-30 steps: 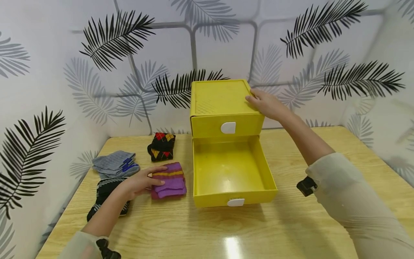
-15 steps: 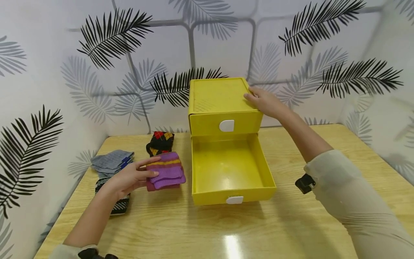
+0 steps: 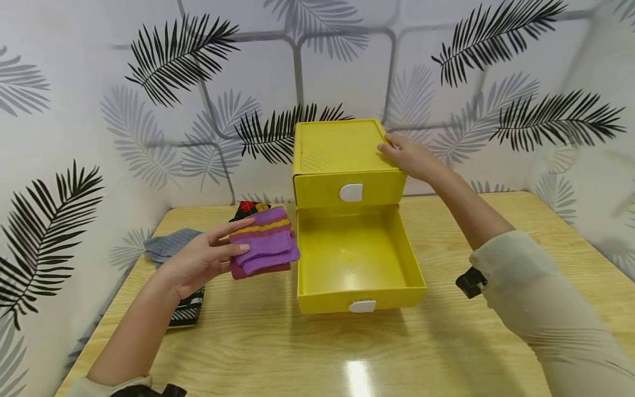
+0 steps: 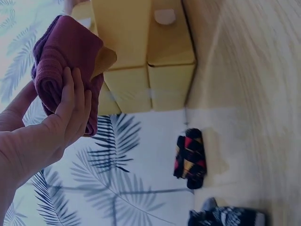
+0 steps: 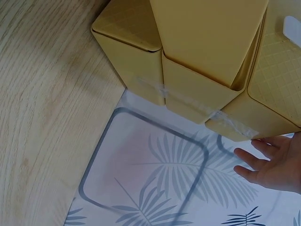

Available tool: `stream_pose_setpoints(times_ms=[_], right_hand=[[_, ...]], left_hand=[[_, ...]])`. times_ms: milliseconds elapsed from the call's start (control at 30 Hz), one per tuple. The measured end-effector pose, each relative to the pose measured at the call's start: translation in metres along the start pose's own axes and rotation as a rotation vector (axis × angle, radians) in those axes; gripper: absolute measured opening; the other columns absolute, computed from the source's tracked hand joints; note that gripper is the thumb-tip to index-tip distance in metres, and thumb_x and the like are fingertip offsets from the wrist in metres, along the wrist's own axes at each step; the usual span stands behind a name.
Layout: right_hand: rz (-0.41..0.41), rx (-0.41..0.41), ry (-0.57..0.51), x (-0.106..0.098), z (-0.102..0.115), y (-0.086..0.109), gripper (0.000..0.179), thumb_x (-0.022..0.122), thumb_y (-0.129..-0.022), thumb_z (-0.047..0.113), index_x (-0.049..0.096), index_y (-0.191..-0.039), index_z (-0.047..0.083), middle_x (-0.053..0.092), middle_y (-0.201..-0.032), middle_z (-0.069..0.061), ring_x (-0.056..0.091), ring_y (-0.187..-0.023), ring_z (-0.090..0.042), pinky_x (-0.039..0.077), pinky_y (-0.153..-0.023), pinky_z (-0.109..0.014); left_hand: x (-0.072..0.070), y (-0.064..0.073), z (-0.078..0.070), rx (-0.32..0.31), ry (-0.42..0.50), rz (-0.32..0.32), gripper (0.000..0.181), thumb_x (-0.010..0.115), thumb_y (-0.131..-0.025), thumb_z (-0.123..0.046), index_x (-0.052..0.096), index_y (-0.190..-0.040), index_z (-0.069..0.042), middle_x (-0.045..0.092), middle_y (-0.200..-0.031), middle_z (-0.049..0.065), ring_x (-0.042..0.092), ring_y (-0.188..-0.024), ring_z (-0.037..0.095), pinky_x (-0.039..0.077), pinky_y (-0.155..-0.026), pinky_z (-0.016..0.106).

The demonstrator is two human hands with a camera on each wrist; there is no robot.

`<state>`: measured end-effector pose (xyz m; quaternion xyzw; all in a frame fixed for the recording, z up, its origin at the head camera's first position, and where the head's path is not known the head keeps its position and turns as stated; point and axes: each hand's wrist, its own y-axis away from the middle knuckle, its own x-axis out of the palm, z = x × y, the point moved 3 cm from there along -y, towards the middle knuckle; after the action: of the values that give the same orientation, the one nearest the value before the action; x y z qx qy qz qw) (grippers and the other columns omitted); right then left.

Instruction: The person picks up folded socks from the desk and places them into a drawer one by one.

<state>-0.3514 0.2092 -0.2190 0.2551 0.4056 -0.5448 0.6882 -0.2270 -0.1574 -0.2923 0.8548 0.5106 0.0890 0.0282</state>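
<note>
My left hand (image 3: pixel 205 259) pinches a folded pair of purple socks (image 3: pixel 265 251) with a yellow stripe, thumb on top and fingers underneath. The socks are lifted above the table, just left of a pulled-out yellow drawer (image 3: pixel 319 306). In the left wrist view the maroon underside of the socks (image 4: pixel 70 61) shows against the fingers. My right hand (image 3: pixel 410 160) rests on the top right edge of the yellow drawer unit (image 3: pixel 342 148), fingers relaxed. The right wrist view has this hand (image 5: pixel 277 165) at the unit's upper side edge. Inside the pulled-out drawer, only the bare yellow floor shows.
Black argyle socks (image 3: pixel 246 209) lie behind the purple pair, partly covered by it. Grey socks (image 3: pixel 171 244) and black-and-white patterned socks (image 3: pixel 186 313) lie at the table's left, partly behind my left arm. A leaf-patterned wall (image 3: pixel 342 71) stands behind the unit.
My left hand has picked the purple socks up off the table and carried them up and slightly right, towards the drawer. My right hand has stayed on the unit.
</note>
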Motion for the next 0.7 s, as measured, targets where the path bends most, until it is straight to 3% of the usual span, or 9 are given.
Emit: stream_pose_setpoints(times_ms=[400, 700], right_hand=[[0.000, 0.023, -0.006, 0.001, -0.001, 0.001, 0.064, 0.032, -0.099, 0.041, 0.014, -0.146, 0.000, 0.018, -0.147, -0.021, 0.014, -0.134, -0.036, 0.013, -0.106, -0.048], [-0.006, 0.016, -0.016, 0.001, 0.000, 0.002, 0.067, 0.031, -0.098, 0.045, 0.014, -0.146, 0.001, 0.018, -0.148, -0.020, 0.013, -0.134, -0.035, 0.012, -0.107, -0.047]], left_hand=[[0.035, 0.002, -0.026, 0.058, -0.022, 0.043, 0.058, 0.057, -0.091, -0.006, 0.032, -0.144, -0.009, 0.033, -0.131, 0.019, 0.045, -0.112, 0.030, 0.046, -0.087, 0.035], [0.066, -0.011, -0.030, 0.064, 0.002, 0.097, 0.056, 0.055, -0.090, 0.000, 0.036, -0.142, -0.008, 0.033, -0.132, 0.020, 0.042, -0.115, 0.034, 0.044, -0.089, 0.039]])
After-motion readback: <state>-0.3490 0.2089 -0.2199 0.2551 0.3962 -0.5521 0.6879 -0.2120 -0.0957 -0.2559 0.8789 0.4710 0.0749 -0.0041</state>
